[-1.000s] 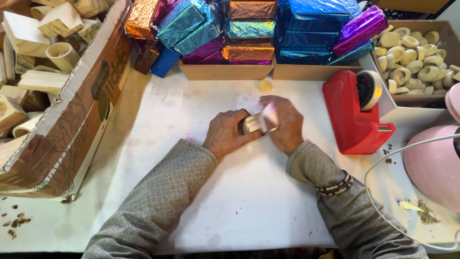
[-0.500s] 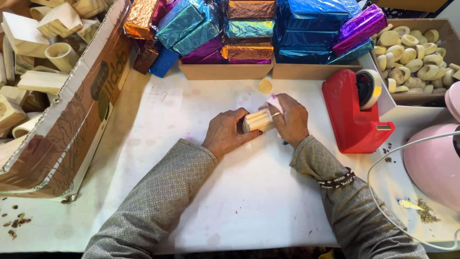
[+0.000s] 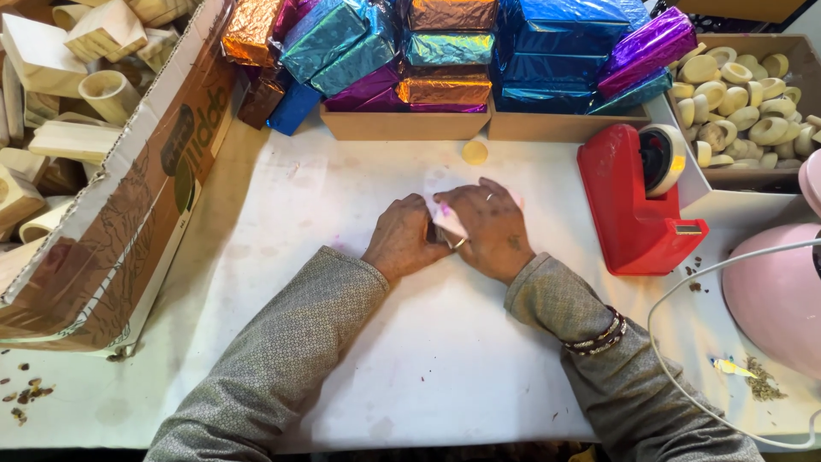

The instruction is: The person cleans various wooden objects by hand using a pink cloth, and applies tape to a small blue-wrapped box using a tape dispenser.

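My left hand and my right hand meet at the middle of the white table. Between them lies a small block, almost wholly hidden under the fingers. A pale, shiny wrapping sheet with a purple tint is folded over it and shows between the two hands. Both hands press on this wrapped piece. A small round yellow disc lies on the table just beyond the hands.
A red tape dispenser stands right of my hands. Foil-wrapped blocks fill shallow cardboard trays at the back. A large cardboard box of wooden pieces stands left. A tray of small wooden rings is far right, with a pink rounded object and white cable.
The bare wooden block seen between my hands earlier is now covered by the sheet. My hands have closed over it and lowered it to the table.
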